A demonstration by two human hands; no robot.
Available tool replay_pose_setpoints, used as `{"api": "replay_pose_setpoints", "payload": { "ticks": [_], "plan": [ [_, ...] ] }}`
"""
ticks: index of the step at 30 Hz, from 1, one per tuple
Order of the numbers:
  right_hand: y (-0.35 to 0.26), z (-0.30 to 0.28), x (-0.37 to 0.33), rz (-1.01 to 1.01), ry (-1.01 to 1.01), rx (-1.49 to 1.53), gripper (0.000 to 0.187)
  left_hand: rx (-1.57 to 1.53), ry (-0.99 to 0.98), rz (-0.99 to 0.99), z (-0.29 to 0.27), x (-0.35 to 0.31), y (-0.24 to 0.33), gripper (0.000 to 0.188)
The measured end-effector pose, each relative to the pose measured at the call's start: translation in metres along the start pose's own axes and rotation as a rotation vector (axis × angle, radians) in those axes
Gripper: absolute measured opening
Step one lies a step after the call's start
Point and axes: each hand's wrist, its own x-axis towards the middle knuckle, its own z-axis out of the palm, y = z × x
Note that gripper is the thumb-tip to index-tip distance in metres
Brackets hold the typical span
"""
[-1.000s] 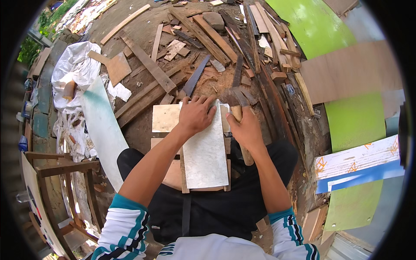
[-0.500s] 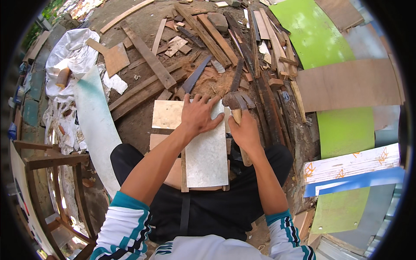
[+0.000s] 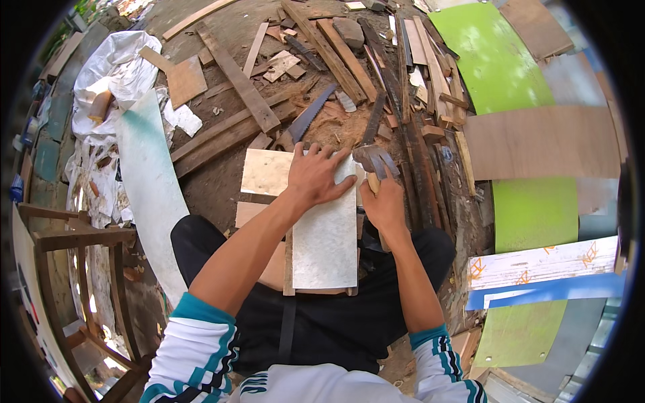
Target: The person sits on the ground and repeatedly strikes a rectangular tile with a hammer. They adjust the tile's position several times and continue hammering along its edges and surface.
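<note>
My left hand (image 3: 316,176) lies with spread fingers on the upper end of a whitish rectangular panel (image 3: 326,248). The panel rests over wooden pieces between my legs; a narrow strip of wood (image 3: 289,265) shows along its left edge. In my right hand (image 3: 384,205) is a hammer (image 3: 373,160), my fingers wrapped round its wooden handle. The metal head is beside the panel's upper right corner. A pale plywood piece (image 3: 262,172) sticks out left of the panel, partly under my left forearm.
Ahead on the ground lie a handsaw (image 3: 312,115) and many wood scraps and planks (image 3: 238,80). A long whitish sheet (image 3: 144,174) and a white sack (image 3: 117,70) lie to the left, near a wooden frame (image 3: 84,238). Green panels (image 3: 534,215) and plywood (image 3: 541,144) lie right.
The hammer head has shifted slightly right and its claw has turned. My left hand stays on the panel. The whole view has moved a little.
</note>
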Motion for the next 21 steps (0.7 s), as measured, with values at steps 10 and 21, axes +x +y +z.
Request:
{"api": "replay_pose_setpoints", "payload": {
  "ticks": [10, 21],
  "plan": [
    [0.041, 0.005, 0.003, -0.122, 0.04, 0.054, 0.036, -0.025, 0.004, -0.005, 0.0, 0.001, 0.001, 0.069],
    [0.041, 0.005, 0.01, -0.112, -0.034, -0.007, 0.043, -0.003, -0.017, -0.005, -0.004, 0.002, 0.003, 0.069]
  ]
}}
